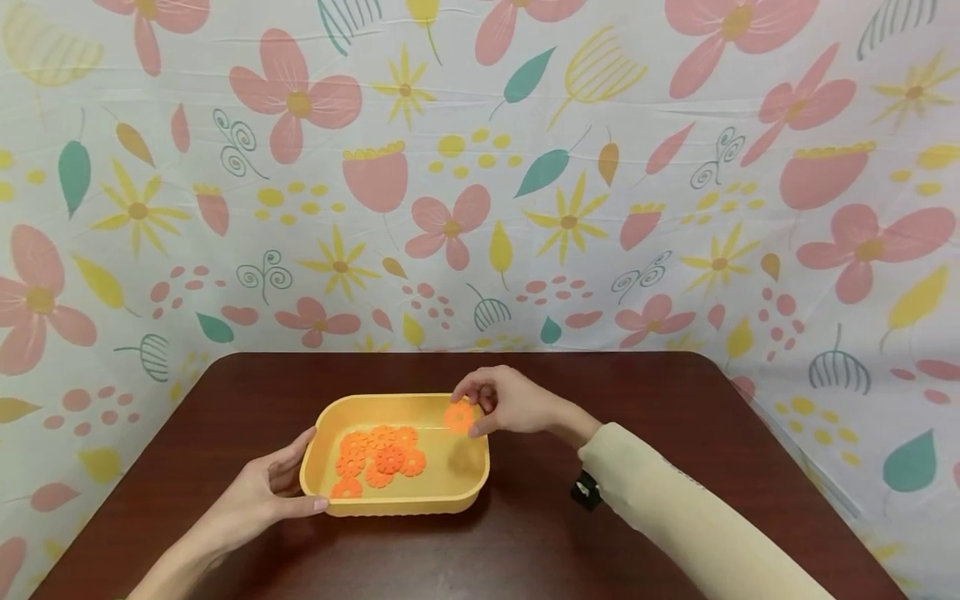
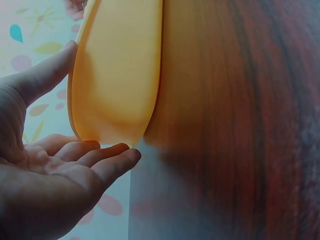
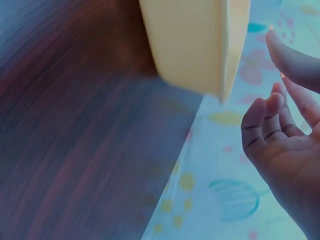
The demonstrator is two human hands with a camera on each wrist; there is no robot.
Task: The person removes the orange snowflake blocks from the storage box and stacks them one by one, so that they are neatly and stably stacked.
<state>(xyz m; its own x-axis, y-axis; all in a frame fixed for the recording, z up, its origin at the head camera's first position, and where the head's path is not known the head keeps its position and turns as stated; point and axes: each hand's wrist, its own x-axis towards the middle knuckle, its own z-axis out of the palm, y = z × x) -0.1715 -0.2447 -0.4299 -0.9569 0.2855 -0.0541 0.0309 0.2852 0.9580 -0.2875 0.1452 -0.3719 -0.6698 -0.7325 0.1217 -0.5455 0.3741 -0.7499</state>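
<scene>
Mainly, the relation that counts is between the lifted orange disc and the loose pile of orange discs: the lifted one is at the far right corner of the yellow tray, while the pile lies to its left and nearer the person, on the tray's left half. The tray sits on the dark bench, its long axis running left to right between the hands. The right hand pinches the lifted disc between thumb and fingers, closed down to its edges. The left hand grips the opposite end, thumb at the near corner of the rim and fingers against the outer wall; it is nearer the pile, though outside the wall. So any move between disc and pile seems to turn on that sideways gap across bare tray floor. The head view alone shows the pile; neither wrist view shows it. The right wrist view adds the other fingers curling clear of the tray, with only a sliver of orange at the thumb tip, and the left wrist view shows fingertips at the tray's narrow end.
</scene>
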